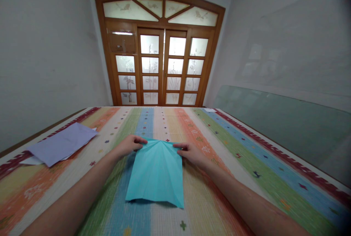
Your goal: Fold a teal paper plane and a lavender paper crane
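While my left hand (131,144) and right hand (189,152) pinch the turquoise paper sheet's (157,172) far corners, folding is mid-step; next, I judge, creasing needs firm pressure.

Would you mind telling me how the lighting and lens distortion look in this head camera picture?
Head view: wide-angle lens bows the walls and stretches the striped cloth; soft daylight glows through the frosted door panes; faint shadow under the turquoise paper near edge; left hand and right hand sharp; right corner darkens.
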`<action>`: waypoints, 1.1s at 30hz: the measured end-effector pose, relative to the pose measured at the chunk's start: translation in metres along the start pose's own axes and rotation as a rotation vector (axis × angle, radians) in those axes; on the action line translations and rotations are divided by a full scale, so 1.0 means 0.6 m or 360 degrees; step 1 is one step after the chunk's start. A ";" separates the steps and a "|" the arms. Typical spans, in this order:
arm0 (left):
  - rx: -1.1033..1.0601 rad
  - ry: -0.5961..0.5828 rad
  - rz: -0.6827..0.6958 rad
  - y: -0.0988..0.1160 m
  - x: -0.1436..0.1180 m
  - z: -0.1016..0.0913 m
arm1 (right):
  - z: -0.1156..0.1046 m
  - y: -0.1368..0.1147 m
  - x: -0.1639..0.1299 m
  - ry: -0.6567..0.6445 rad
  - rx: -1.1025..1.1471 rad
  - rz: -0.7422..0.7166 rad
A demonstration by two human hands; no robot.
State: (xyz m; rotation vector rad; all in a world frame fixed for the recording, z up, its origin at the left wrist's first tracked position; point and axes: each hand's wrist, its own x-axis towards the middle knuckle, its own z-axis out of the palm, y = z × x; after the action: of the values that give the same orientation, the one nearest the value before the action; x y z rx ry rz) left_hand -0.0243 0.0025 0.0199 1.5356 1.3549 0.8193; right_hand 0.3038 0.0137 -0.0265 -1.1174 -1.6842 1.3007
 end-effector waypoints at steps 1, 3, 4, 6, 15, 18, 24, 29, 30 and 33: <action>-0.0005 0.0001 -0.0009 0.000 -0.001 -0.001 | -0.002 0.000 0.000 -0.0016 0.0022 0.0021; -0.0021 0.0001 -0.0021 0.000 -0.002 -0.003 | -0.004 -0.003 -0.001 -0.0048 0.0072 0.0065; -0.0030 -0.0004 -0.0027 0.000 -0.002 -0.004 | -0.006 -0.005 -0.002 -0.0067 0.0096 0.0089; -0.0050 -0.0024 -0.0041 0.000 -0.003 -0.008 | -0.008 -0.010 -0.004 -0.0105 0.0141 0.0142; -0.0233 -0.0063 -0.0115 0.000 -0.009 -0.017 | -0.025 -0.033 -0.007 -0.0124 0.0330 0.0206; -0.0312 -0.0064 -0.0149 -0.006 -0.006 -0.017 | -0.023 -0.033 -0.007 -0.0106 0.0404 0.0207; -0.0504 0.0088 -0.0149 -0.031 0.010 -0.001 | -0.013 -0.027 -0.007 0.0045 0.0459 0.0142; -0.0571 0.0216 -0.0127 -0.039 0.017 0.012 | -0.010 -0.017 -0.006 0.0123 0.0455 0.0087; -0.0575 0.0233 -0.0126 -0.038 0.016 0.014 | -0.010 -0.016 -0.007 0.0121 0.0450 0.0082; -0.0582 0.0252 -0.0128 -0.033 0.012 0.016 | -0.009 -0.014 -0.009 0.0087 0.0414 0.0068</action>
State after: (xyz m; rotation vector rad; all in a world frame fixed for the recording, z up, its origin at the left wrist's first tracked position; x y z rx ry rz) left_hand -0.0218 0.0077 -0.0025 1.1458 1.2847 1.0886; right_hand 0.3089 0.0094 -0.0176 -1.0288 -1.4112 1.4549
